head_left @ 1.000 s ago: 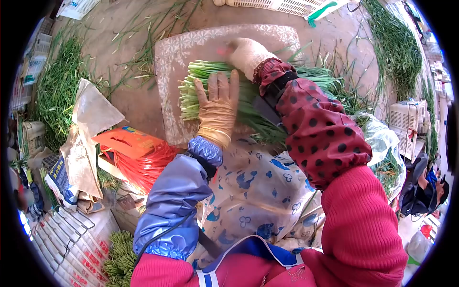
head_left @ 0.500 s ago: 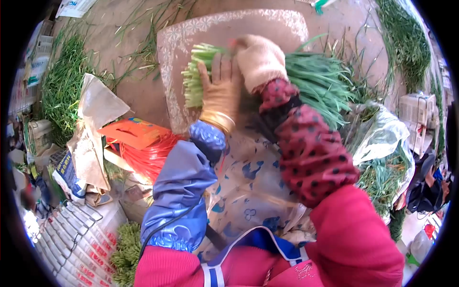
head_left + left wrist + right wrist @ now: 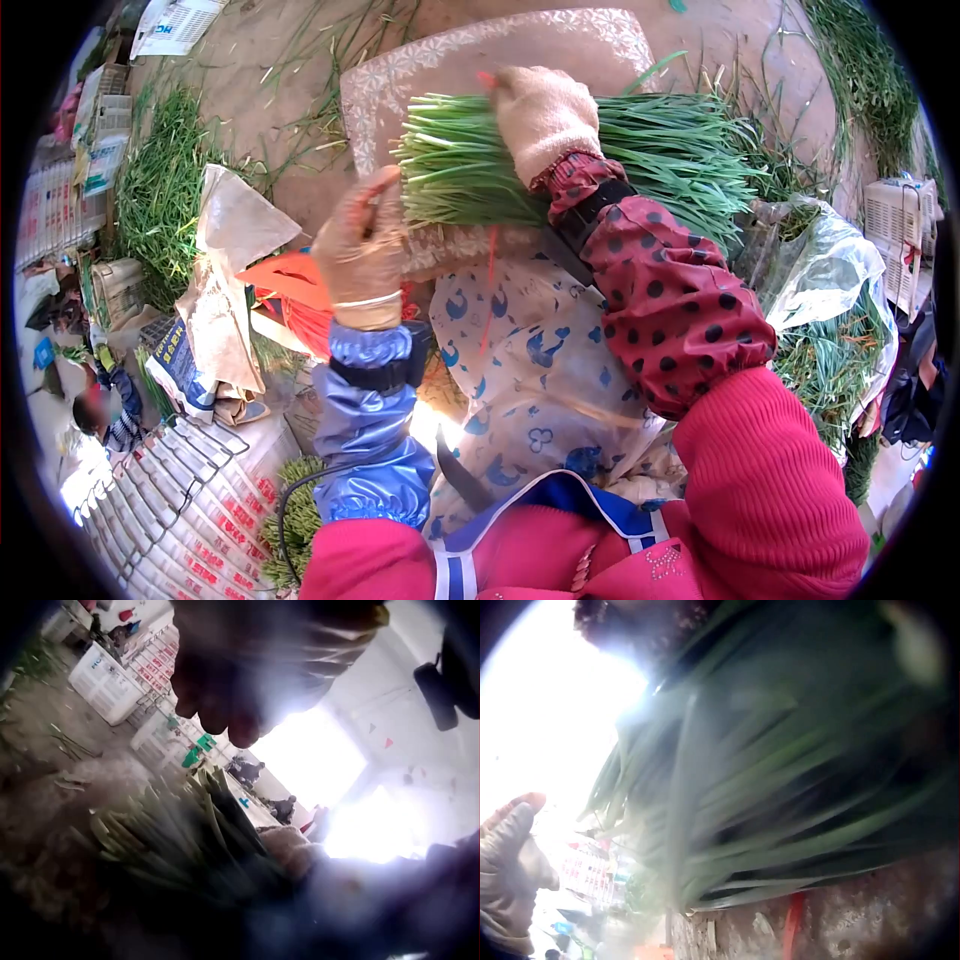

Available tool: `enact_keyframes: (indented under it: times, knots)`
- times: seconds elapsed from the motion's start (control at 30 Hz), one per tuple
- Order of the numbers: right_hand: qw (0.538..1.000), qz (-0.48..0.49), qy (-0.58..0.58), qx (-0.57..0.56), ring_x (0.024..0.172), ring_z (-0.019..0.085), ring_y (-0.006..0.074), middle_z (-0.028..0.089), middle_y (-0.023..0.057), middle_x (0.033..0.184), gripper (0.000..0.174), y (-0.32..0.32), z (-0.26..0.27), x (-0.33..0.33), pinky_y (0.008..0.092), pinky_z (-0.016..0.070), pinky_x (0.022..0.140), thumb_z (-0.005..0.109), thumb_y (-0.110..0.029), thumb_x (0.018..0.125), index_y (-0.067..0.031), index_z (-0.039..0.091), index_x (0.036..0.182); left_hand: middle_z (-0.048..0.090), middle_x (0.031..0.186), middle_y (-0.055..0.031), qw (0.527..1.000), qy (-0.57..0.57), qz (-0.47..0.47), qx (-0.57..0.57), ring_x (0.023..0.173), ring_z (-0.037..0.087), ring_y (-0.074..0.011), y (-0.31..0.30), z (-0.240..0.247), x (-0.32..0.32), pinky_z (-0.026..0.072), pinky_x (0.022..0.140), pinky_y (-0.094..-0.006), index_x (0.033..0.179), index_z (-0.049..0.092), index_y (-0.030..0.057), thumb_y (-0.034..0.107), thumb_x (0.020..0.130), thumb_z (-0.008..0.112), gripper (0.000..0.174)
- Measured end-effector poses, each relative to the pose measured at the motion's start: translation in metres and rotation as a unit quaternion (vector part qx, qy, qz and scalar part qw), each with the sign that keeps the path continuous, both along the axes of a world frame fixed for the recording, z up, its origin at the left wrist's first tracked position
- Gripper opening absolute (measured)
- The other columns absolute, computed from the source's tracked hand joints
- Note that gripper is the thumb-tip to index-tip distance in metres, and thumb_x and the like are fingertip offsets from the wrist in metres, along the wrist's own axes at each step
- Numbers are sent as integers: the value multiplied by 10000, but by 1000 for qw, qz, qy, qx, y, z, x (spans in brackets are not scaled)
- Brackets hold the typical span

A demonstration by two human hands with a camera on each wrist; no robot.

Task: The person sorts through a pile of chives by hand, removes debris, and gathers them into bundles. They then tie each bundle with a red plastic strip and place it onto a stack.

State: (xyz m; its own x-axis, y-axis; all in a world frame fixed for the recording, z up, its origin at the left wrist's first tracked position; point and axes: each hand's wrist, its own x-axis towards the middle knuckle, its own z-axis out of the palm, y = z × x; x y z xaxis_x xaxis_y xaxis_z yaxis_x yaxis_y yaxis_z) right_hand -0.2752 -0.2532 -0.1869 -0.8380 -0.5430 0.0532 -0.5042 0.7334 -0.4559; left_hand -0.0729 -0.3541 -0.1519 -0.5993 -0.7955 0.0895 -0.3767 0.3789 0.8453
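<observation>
A thick bundle of long green chives [image 3: 455, 160] lies across a patterned board [image 3: 375, 85], pale cut ends to the left. My right hand [image 3: 548, 115], in a white knit glove, lies over the bundle with fingers curled at its far side. A bit of red strip shows at those fingertips; a red strip [image 3: 491, 270] hangs from the bundle's near side and appears below the leaves in the right wrist view. My left hand [image 3: 358, 250], in a tan rubber glove, is off the bundle, left of its cut ends, loosely bent and holding nothing visible. It hovers above the chives [image 3: 172, 832] in the left wrist view.
Beside my left forearm lies a bunch of red strips with an orange card [image 3: 290, 280]. Loose greens [image 3: 160, 190] are heaped left; a plastic bag of greens [image 3: 830, 290] stands right. White crates [image 3: 900, 230] stand at both sides. Patterned plastic sheeting [image 3: 540, 370] covers my lap.
My left hand has come off the chives and moved left and toward me. My right hand stays on the bundle, shifted slightly right. The hanging red strip now shows clearly.
</observation>
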Motion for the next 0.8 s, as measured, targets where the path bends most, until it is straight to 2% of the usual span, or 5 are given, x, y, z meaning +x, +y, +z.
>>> enact_keyframes:
  times: [0.13, 0.23, 0.43, 0.73, 0.8]
  knots:
    - [1000, 2, 15, -16, 953, 653, 304, 711, 81, 934, 224, 1, -3, -1, 447, 503, 847, 571, -306, 911, -166, 740, 955, 702, 762, -102, 983, -150, -13, -104, 627, 661, -268, 7, 5, -28, 504, 611, -391, 1097, 730, 228, 267, 851, 750, 250]
    - [1000, 1, -2, -14, 966, 653, 300, 711, 81, 945, 228, 3, -2, 1, 443, 502, 855, 570, -308, 915, -167, 740, 968, 640, 637, -43, 936, -289, -30, -197, 545, 611, -161, 5, 4, -44, 458, 522, -331, 1105, 734, 197, 220, 835, 770, 273]
    - [1000, 9, -13, -4, 983, 653, 293, 711, 77, 956, 238, 3, -1, -2, 436, 501, 869, 568, -318, 916, -171, 744, 976, 664, 738, -83, 931, -176, -154, -279, 653, 643, -301, 4, -10, -40, 502, 604, -422, 1143, 695, 304, 255, 856, 698, 291]
    - [1000, 13, -22, 7, 964, 661, 297, 713, 78, 944, 227, 1, -1, -2, 436, 503, 861, 577, -305, 901, -165, 748, 950, 544, 653, -20, 770, -97, -368, -512, 622, 576, -232, -32, -15, -43, 466, 589, -395, 1196, 676, 268, 105, 762, 655, 464]
    - [1000, 12, -23, -8, 977, 661, 295, 716, 79, 949, 227, 1, -5, -3, 431, 500, 878, 577, -303, 900, -166, 750, 953, 527, 642, -12, 784, -69, -376, -488, 618, 564, -222, -37, -23, -42, 459, 592, -385, 1157, 676, 243, 92, 766, 646, 421]
